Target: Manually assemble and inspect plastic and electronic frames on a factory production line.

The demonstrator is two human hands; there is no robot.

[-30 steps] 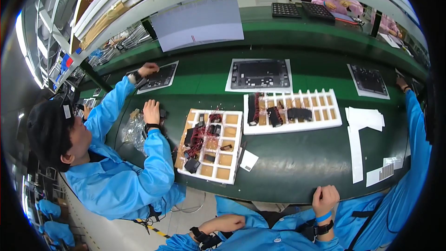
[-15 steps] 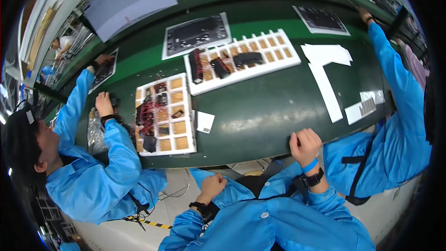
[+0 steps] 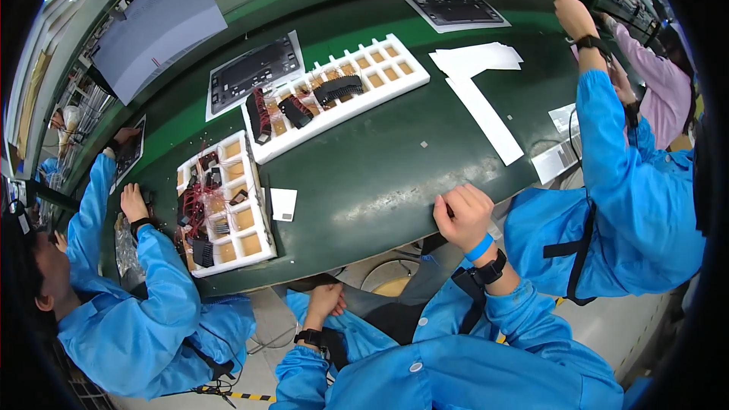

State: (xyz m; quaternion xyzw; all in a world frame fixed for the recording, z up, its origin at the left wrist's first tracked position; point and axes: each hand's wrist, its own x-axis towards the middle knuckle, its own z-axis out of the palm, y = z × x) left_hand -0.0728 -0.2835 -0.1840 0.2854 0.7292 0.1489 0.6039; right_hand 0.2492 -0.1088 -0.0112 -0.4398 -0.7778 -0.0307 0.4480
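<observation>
My right hand [image 3: 465, 215] is curled into a loose fist at the near edge of the green table [image 3: 380, 175], wearing a blue band and a black wrist strap. Nothing shows in its fingers. Low over my lap, my left hand [image 3: 325, 302] is curled too, with no object visible in it. A white foam tray [image 3: 256, 182] lies ahead to the left, its compartments partly filled with small black parts and red wires. Beyond it, a longer white foam tray [image 3: 357, 111] holds several black parts. A small white card [image 3: 284, 205] lies beside the nearer tray.
White paper strips [image 3: 486, 125] lie to the right. Two sheets with dark panels [image 3: 258, 76] [image 3: 459, 11] lie farther back. A co-worker in blue [image 3: 137, 319] sits left; another [image 3: 600, 235] on the right raises an arm with a thin flat piece. A round stool [image 3: 391, 287] stands below the table.
My view has swung to the right, so the table things sit farther left. The right-hand co-worker's raised hand now shows a flat piece. My hands keep their curled pose.
</observation>
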